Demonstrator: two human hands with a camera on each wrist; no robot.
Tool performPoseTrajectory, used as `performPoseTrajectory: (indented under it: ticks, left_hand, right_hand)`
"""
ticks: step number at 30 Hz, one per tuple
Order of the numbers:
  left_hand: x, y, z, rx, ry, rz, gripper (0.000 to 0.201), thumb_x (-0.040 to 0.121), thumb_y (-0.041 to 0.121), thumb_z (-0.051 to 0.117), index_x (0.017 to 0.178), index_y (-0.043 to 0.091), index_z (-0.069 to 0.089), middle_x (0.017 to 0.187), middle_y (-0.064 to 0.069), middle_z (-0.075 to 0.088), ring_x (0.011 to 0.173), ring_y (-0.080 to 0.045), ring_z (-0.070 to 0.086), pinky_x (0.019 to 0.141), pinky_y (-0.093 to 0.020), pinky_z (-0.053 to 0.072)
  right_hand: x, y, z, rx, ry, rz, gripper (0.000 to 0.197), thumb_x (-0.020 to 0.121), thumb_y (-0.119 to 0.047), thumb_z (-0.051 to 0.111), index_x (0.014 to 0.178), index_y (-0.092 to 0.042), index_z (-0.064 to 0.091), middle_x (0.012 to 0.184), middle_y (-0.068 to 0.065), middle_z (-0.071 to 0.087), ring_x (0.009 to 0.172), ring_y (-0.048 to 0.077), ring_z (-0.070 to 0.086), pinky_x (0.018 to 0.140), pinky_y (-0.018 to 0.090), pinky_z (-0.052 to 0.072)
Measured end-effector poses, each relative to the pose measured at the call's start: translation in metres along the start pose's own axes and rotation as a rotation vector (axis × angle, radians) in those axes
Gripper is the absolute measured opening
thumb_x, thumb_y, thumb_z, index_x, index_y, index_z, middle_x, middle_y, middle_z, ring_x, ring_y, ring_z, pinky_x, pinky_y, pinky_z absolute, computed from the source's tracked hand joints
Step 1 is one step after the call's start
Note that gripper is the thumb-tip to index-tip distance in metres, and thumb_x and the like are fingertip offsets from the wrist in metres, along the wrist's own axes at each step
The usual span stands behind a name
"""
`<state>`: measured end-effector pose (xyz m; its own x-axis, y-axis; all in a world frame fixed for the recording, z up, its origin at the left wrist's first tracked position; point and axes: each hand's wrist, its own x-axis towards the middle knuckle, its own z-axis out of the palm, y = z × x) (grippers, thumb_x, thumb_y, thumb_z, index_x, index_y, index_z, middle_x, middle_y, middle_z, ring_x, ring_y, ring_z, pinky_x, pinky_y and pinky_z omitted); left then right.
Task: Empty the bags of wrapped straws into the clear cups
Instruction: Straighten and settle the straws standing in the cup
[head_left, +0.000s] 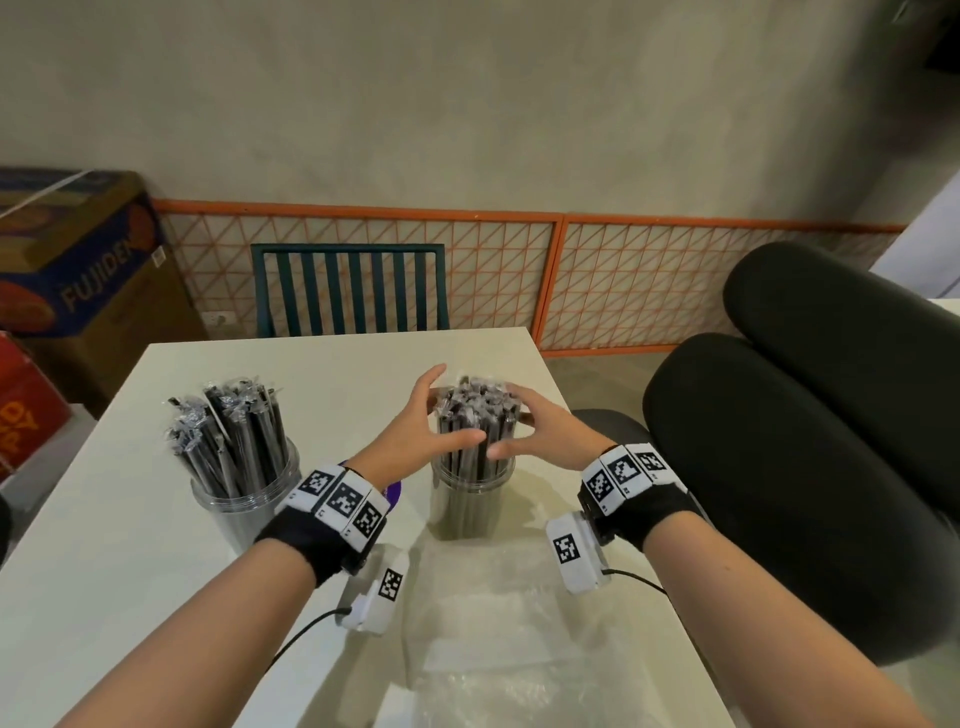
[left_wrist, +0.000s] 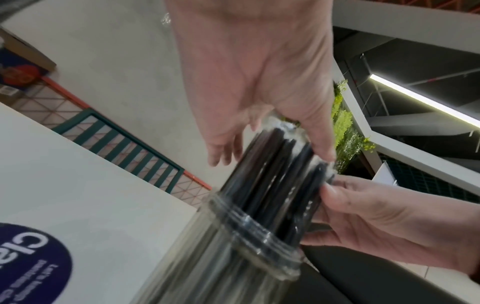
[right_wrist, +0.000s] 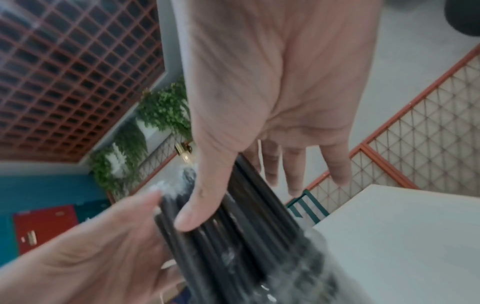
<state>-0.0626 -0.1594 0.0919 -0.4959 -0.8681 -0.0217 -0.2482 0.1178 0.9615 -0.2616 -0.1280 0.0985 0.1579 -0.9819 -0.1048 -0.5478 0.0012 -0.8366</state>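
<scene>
Two clear cups stand on the white table (head_left: 130, 571). The left cup (head_left: 241, 512) holds black wrapped straws (head_left: 234, 436) that lean and fan out. In the right cup (head_left: 470, 506) a tight bundle of straws (head_left: 475, 415) stands upright. My left hand (head_left: 431, 421) and right hand (head_left: 537, 428) flank this bundle above the rim. Each thumb presses on the straws (left_wrist: 272, 174), and the fingers stay fairly straight. In the left wrist view my left hand (left_wrist: 259, 82) is over the cup rim (left_wrist: 249, 232). The right wrist view shows my right hand (right_wrist: 272, 92) with its thumb on the straws (right_wrist: 246, 236).
Empty clear plastic bags (head_left: 493, 623) lie flat on the table in front of the right cup. A purple round sticker (left_wrist: 28, 263) is between the cups. A teal chair (head_left: 348, 291) stands at the far edge, a black padded chair (head_left: 805, 441) to the right, cardboard boxes (head_left: 78, 260) to the left.
</scene>
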Motion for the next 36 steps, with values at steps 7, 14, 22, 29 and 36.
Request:
performPoseTrajectory:
  ticks: [7,14,22,29,36]
  left_hand:
    - [-0.011,-0.011,0.019,-0.017,0.047,-0.052,0.108,0.074,0.03,0.076,0.148,0.027,-0.003,0.153,0.0,0.024,0.137,-0.014,0.03,0.103,-0.023,0.028]
    - [-0.004,-0.001,0.029,-0.04,0.133,0.005,0.077,0.085,0.022,0.065,0.144,0.02,0.016,0.138,-0.002,0.044,0.123,-0.014,0.046,0.093,-0.022,0.038]
    - [-0.003,0.003,-0.004,-0.037,-0.051,-0.043,0.092,0.083,0.03,0.066,0.148,0.029,0.001,0.153,-0.002,0.027,0.136,-0.014,0.031,0.113,-0.034,0.026]
    - [-0.015,-0.002,0.015,0.003,0.007,-0.085,0.11,0.072,0.042,0.075,0.149,0.029,-0.003,0.156,-0.002,0.017,0.141,-0.017,0.024,0.111,-0.03,0.023]
    - [-0.005,0.005,0.029,-0.005,0.086,-0.011,0.089,0.082,0.02,0.069,0.147,0.022,0.008,0.147,-0.004,0.034,0.123,-0.008,0.039,0.097,-0.021,0.034]
  right_hand:
    - [-0.005,0.019,0.008,0.055,-0.074,0.024,0.081,0.079,-0.012,0.073,0.146,-0.02,0.027,0.151,-0.005,0.034,0.141,0.011,0.027,0.119,0.031,0.018]
    - [0.003,0.015,0.014,0.069,0.081,-0.01,0.059,0.081,-0.015,0.071,0.134,-0.019,0.046,0.132,0.0,0.057,0.121,0.018,0.054,0.109,0.041,0.04]
    - [-0.007,0.003,-0.005,0.067,0.005,-0.005,0.077,0.075,-0.016,0.077,0.141,-0.018,0.037,0.14,-0.006,0.045,0.126,0.01,0.044,0.11,0.028,0.034]
    - [-0.006,0.016,-0.009,0.102,-0.049,0.113,0.096,0.075,-0.019,0.078,0.15,-0.017,0.018,0.156,0.0,0.025,0.141,0.017,0.03,0.116,0.034,0.028]
    - [0.001,0.004,0.002,0.047,-0.008,0.024,0.07,0.078,-0.01,0.074,0.139,-0.018,0.04,0.132,-0.003,0.053,0.121,0.011,0.047,0.1,0.019,0.04]
